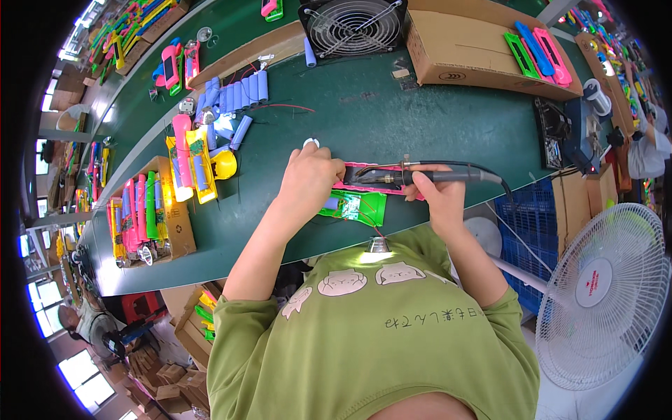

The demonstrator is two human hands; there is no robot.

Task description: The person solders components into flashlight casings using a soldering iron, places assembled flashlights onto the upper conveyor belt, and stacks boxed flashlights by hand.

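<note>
My right hand (439,203) grips the black handle of a soldering iron (458,176), a thin metal tube and a cable running along it. Its tip points left, over the inside of a pink plastic casing (378,187) that lies lengthwise in front of me. My left hand (308,183) is closed around the casing's left end; its fingertips are partly hidden. Just beyond them a small white round part (311,143) shows. On the near side of the pink casing lies a green casing (374,208) with a circuit board and a blue battery cell. A silvery lamp head (379,245) hangs by a red wire at the table edge.
Blue battery cells (241,92) and yellow and pink casings (201,164) lie to the left, beside a cardboard box (183,234) of assembled pieces. At the back stand a black fan (354,28) and a shallow carton (462,52). A white fan (595,287) stands right.
</note>
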